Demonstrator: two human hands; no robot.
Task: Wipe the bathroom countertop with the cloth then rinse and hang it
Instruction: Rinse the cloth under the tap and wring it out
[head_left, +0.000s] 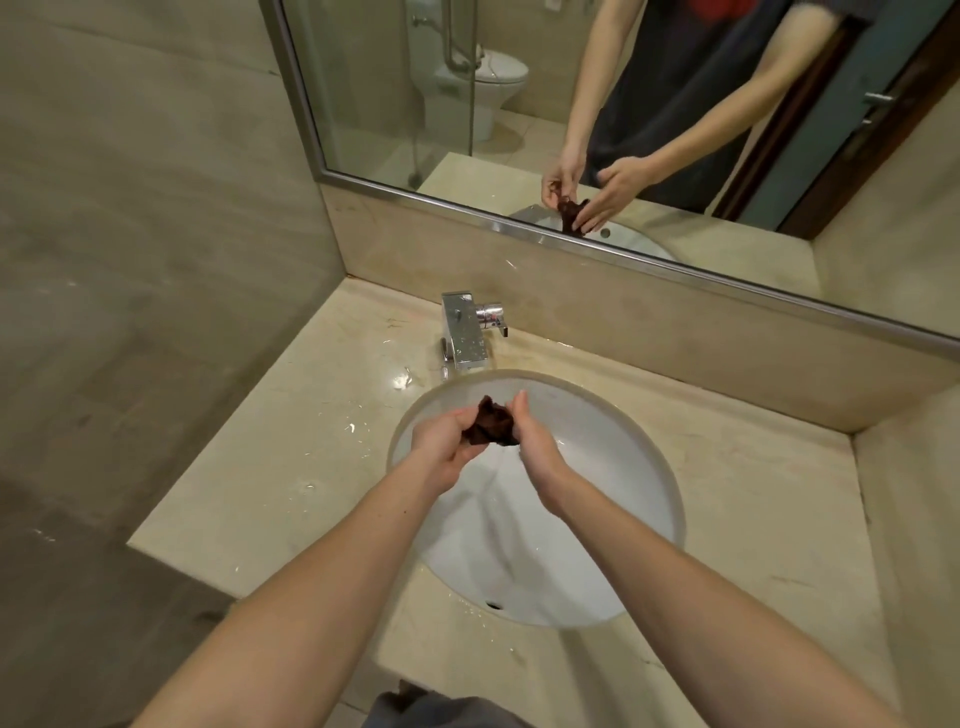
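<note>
Just above the far half of the sink (613, 493): cloth (492, 423), dark brown, crumpled into a tight wad, clear of the white basin and caught between two hands. Gripped from the sink's left side by the left hand (444, 447), fingers curled round the lower edge of the wad. Pressed from the sink's right side by the right hand (537, 441), palm turned inward against the fabric, forefinger straight and pointing toward the far rim, not wrapped round anything. Both forearms bare, reaching in across the sink's near rim.

Sink itself oval, set beneath a beige marble countertop (291, 457), with a small dark overflow hole (493, 604) low on its near wall. At the sink's far-left rim, a boxy chrome faucet (464, 335), speckled with drops, spout end just over the basin's edge, lever knob sticking out on its right. Left of the sink, scattered water droplets (353, 428) and glossy wet patches on the marble. Behind the sink, a low stone backsplash (675, 332), and above that a metal-framed mirror (384, 104). Reflected there: both hands with the brown wad between them, a dark top, and further back a white toilet (483, 88) beside a glass partition. Far left of the sink, pale stone wall (130, 208).
</note>
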